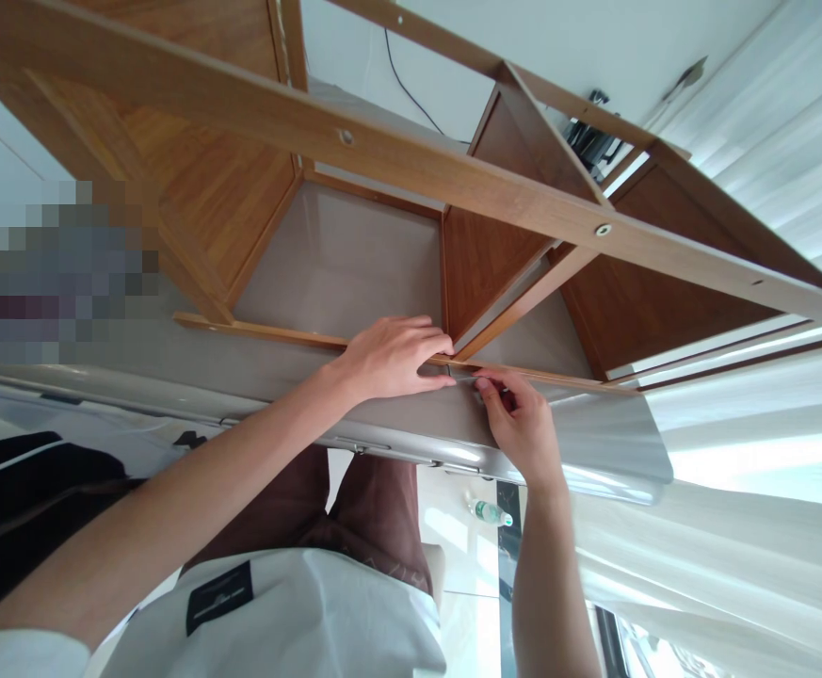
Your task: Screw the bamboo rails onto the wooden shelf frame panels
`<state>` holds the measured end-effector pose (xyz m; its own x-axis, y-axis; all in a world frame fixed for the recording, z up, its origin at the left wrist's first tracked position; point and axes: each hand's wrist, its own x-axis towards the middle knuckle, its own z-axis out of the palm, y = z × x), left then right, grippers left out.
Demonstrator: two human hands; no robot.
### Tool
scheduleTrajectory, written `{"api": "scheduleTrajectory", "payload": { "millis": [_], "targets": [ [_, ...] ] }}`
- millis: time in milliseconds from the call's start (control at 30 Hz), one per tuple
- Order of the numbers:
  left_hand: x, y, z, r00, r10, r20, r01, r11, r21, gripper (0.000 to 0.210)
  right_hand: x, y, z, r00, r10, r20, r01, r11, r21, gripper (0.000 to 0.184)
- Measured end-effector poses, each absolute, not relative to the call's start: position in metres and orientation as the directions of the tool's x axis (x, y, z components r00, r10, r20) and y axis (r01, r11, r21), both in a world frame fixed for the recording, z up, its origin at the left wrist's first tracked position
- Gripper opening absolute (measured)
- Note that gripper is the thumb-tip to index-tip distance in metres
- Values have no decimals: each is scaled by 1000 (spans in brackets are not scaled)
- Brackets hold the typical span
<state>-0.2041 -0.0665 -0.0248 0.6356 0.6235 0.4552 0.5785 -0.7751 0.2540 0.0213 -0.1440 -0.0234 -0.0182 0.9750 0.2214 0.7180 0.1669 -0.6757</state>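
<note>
A wooden shelf frame [467,179] lies on a grey table, its slats and panels slanting across the view. My left hand [393,360] is closed over the near wooden rail [276,332], fingers on the far side and thumb on the near side, beside the joint with a crosspiece [523,303]. Just to the right, my right hand [522,414] pinches a thin, bent metal hex key [464,379] between thumb and fingers. The key's short end meets the rail's near side close to my left thumb; the fastener there is hidden.
The grey tabletop [340,259] shows beneath the frame. An upper rail [396,162] crosses above my hands, with a bolt head [603,230] in it. White curtains [749,433] hang at the right. A plastic bottle [490,512] lies on the floor.
</note>
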Motion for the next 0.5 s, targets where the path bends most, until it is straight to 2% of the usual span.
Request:
{"api": "scheduleTrajectory", "payload": {
  "millis": [200, 500],
  "targets": [
    [-205, -65, -28, 641, 629, 440, 573, -774, 271, 36, 22, -146, -20, -45, 967, 252, 749, 199, -631, 20],
    [-205, -64, -29, 644, 626, 440, 567, -777, 274, 33, 10, -147, -8, -96, 948, 303, 825, 246, -509, 17]
  ]
}}
